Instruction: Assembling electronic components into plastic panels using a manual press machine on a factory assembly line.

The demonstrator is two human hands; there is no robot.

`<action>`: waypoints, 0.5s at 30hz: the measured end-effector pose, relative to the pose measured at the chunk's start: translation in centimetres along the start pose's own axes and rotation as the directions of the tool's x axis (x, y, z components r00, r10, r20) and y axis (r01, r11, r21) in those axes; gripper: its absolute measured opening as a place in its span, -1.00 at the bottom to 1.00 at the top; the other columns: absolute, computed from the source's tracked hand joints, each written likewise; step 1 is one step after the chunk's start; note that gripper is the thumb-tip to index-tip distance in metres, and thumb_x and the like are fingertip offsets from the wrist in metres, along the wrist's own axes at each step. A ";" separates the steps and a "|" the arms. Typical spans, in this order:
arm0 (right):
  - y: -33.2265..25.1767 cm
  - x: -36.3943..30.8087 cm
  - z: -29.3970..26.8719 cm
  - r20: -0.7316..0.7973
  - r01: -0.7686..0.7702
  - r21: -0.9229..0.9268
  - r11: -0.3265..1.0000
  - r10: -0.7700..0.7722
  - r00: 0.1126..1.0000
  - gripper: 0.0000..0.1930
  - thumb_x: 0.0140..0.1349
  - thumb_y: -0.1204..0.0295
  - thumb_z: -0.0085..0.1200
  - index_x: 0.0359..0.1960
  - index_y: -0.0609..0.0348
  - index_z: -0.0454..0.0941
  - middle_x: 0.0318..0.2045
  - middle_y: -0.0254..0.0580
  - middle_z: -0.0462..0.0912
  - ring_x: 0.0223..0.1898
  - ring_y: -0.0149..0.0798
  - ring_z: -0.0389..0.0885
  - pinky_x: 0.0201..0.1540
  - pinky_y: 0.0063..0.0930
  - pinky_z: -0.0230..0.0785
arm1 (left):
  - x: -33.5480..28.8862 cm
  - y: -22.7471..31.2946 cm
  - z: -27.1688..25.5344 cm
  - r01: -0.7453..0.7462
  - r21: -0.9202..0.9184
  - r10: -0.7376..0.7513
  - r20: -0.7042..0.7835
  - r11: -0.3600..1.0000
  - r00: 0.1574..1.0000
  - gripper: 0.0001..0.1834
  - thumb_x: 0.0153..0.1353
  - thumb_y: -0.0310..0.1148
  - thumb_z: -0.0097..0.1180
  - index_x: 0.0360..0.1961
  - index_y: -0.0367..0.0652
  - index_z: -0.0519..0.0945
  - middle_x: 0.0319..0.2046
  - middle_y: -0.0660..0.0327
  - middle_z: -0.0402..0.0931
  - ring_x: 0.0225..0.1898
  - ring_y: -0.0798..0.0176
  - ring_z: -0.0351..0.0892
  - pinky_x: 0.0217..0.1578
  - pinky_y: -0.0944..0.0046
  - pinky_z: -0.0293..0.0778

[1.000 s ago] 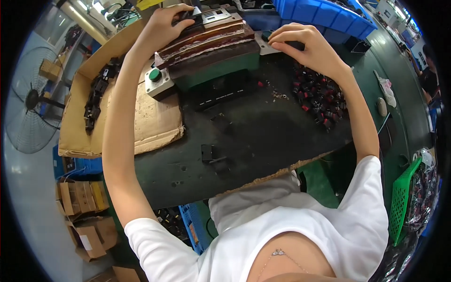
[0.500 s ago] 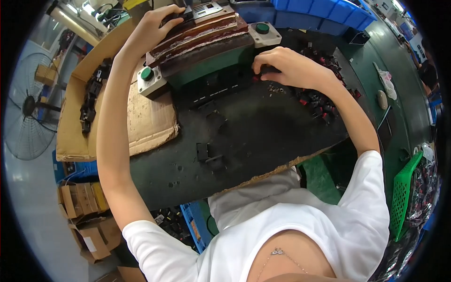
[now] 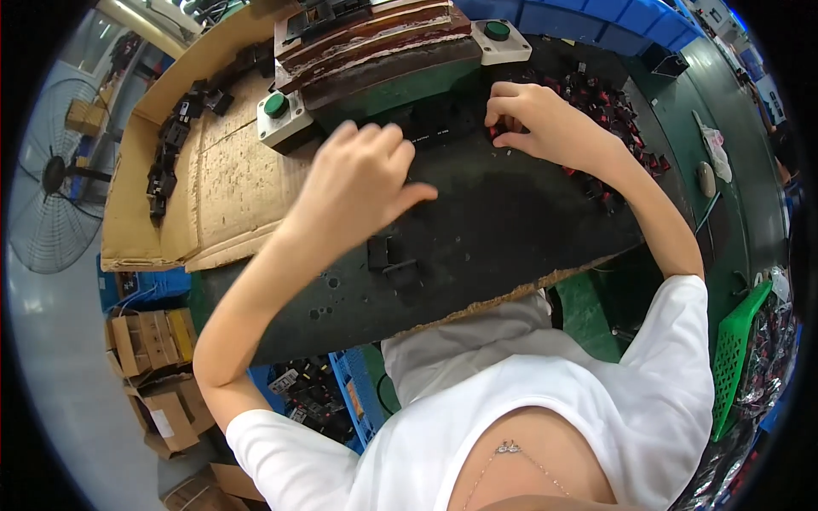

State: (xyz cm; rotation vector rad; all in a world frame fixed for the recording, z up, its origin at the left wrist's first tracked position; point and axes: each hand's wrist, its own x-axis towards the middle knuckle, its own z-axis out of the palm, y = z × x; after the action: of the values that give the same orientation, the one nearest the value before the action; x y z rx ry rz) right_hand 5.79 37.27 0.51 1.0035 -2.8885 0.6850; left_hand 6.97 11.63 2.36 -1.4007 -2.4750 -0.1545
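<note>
My left hand, smeared by motion, is above the black mat, in front of the press fixture. Its thumb is stretched away from the bent fingers, and nothing shows in it. My right hand is closed, thumb and fingertips pinching a small red-and-black part, mostly hidden by the fingers. Beyond the right hand lies a pile of red-and-black parts. A black plastic housing sits on top of the fixture. Near my left wrist, a black plastic piece rests on the mat.
A green button box flanks the fixture on the left, another green button box on the right. An open cardboard carton with several black housings stands at left. Blue bins line the back.
My left hand has come off the top of the fixture, down and toward me over the mat. My right hand keeps its pinch beside the pile. The whole view has shifted slightly.
</note>
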 end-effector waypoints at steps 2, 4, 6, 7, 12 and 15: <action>-0.6 -0.3 -0.1 0.021 -0.007 0.004 1.000 0.007 1.000 -0.79 -0.05 0.51 0.20 -0.36 0.30 0.51 -0.35 -0.11 0.52 -0.28 -0.07 0.53 -0.23 -0.31 0.40 | -1.4 1.0 0.9 0.099 -0.090 -0.092 0.080 0.991 0.993 -0.59 -0.11 -0.13 0.26 -0.47 -0.28 0.45 -0.46 0.14 0.38 -0.34 0.14 0.44 -0.26 0.25 0.36; -0.8 -0.8 0.1 0.013 0.026 -0.014 1.000 -0.025 1.000 -0.82 -0.02 0.55 0.15 -0.36 0.34 0.50 -0.33 -0.09 0.55 -0.31 -0.07 0.56 -0.26 -0.37 0.43 | -2.1 1.1 1.4 0.162 -0.155 -0.147 0.102 0.974 0.984 -0.58 -0.13 -0.16 0.29 -0.40 -0.30 0.46 -0.43 0.11 0.37 -0.34 0.07 0.43 -0.28 0.20 0.36; -0.7 -1.4 0.5 -0.010 0.065 -0.047 0.997 -0.066 0.998 -0.82 0.00 0.54 0.14 -0.34 0.34 0.51 -0.30 -0.08 0.56 -0.29 -0.05 0.55 -0.23 -0.34 0.42 | -2.4 1.2 1.4 0.234 -0.224 -0.210 0.127 0.946 0.970 -0.58 -0.15 -0.25 0.31 -0.35 -0.33 0.46 -0.39 0.08 0.36 -0.32 0.00 0.42 -0.29 0.15 0.38; -0.8 -1.6 0.6 -0.032 0.109 -0.075 0.991 -0.112 0.993 -0.82 0.01 0.53 0.12 -0.33 0.34 0.52 -0.28 -0.07 0.56 -0.27 -0.02 0.55 -0.21 -0.31 0.42 | -2.5 1.4 1.3 0.233 -0.229 -0.209 0.125 0.945 0.970 -0.58 -0.15 -0.25 0.31 -0.35 -0.33 0.46 -0.39 0.08 0.36 -0.32 0.00 0.42 -0.29 0.15 0.38; -2.3 -2.6 0.3 0.029 0.054 -0.112 0.992 -0.052 0.998 -0.82 0.08 0.51 0.05 -0.29 0.35 0.53 -0.16 -0.01 0.56 -0.19 0.01 0.54 -0.15 -0.30 0.42 | -3.2 1.6 1.7 0.236 -0.309 -0.232 0.049 0.921 0.971 -0.66 -0.11 -0.37 0.28 -0.39 -0.34 0.43 -0.39 0.07 0.35 -0.31 -0.02 0.41 -0.27 0.14 0.37; -2.9 -3.0 0.3 0.038 0.026 -0.084 0.996 -0.023 0.999 -0.82 0.09 0.52 0.05 -0.29 0.36 0.53 -0.16 0.00 0.56 -0.17 0.02 0.53 -0.14 -0.30 0.42 | -3.5 1.8 2.0 0.304 -0.390 -0.309 0.051 0.869 0.950 -0.67 -0.09 -0.39 0.27 -0.37 -0.36 0.42 -0.37 0.04 0.33 -0.30 -0.06 0.39 -0.26 0.12 0.37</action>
State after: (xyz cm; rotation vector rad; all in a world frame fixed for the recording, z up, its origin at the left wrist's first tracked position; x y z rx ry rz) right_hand 9.98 36.87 0.97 1.0502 -2.9036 0.5441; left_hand 9.78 10.14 -0.72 -1.1115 -2.7452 -0.7672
